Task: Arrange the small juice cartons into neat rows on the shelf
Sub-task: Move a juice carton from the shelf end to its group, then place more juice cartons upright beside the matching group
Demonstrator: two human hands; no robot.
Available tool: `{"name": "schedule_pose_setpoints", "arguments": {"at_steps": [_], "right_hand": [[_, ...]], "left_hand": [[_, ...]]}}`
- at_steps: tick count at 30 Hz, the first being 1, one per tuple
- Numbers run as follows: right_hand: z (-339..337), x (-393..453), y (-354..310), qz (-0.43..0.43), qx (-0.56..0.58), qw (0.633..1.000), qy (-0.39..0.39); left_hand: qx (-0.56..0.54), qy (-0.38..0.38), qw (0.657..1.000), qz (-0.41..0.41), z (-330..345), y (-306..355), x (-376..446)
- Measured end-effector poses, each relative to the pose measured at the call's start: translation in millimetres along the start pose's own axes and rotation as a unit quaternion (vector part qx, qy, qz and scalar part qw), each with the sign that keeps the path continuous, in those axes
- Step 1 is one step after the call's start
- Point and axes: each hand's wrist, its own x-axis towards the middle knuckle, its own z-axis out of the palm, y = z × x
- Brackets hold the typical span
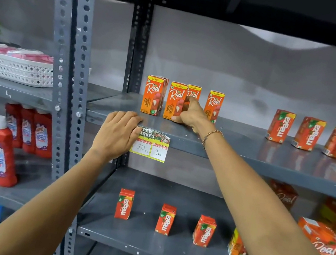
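Several orange Real litchi cartons stand in a loose row on the grey upper shelf (239, 140). My right hand (191, 115) grips the third Real carton (193, 92), which sits slightly behind the second carton (175, 100). The first carton (153, 95) is to the left, and a fourth (213, 106) stands apart on the right. My left hand (117, 134) rests flat on the shelf's front edge and holds nothing. Red Maaza cartons (280, 126) stand spaced out further right on the same shelf.
A price tag (151, 147) hangs on the shelf edge beside my left hand. The lower shelf (143, 237) holds spaced Maaza cartons (165, 219) and Real cartons at the right. Red cleaner bottles (0, 156) and a white basket (13, 68) fill the left rack behind a grey post (70, 65).
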Motion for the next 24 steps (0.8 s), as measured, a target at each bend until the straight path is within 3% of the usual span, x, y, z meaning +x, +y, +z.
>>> {"name": "schedule_pose_setpoints", "arguments": {"at_steps": [3, 8, 12, 15, 20, 24], "right_hand": [[-6.0, -9.9, 6.0, -0.019, -0.027, 0.999, -0.005], [-49.2, -54.4, 35.8, -0.121, -0.093, 0.978, 0.145], [-106.0, -92.8, 78.8, -0.135, -0.077, 0.958, 0.243], [-148.6, -116.2, 108.3, -0.121, -0.068, 0.944, 0.3], [-224.3, -148.5, 148.6, -0.096, -0.03, 0.94, 0.327], [-309.6, -175.4, 189.0, -0.048, -0.032, 0.919, 0.389]], "left_hand": [[-0.033, -0.012, 0.999, -0.007, -4.1, 0.0, -0.6], [-0.104, 0.012, 0.99, -0.094, -12.8, 18.7, -0.2], [-0.061, 0.004, 0.994, -0.095, -20.1, 55.5, 6.0], [-0.045, 0.003, 0.998, -0.048, -20.5, 98.9, 14.9], [-0.087, 0.023, 0.996, 0.019, -10.0, 205.1, 39.1], [-0.101, 0.031, 0.994, -0.006, -2.2, 298.7, 56.8]]}}
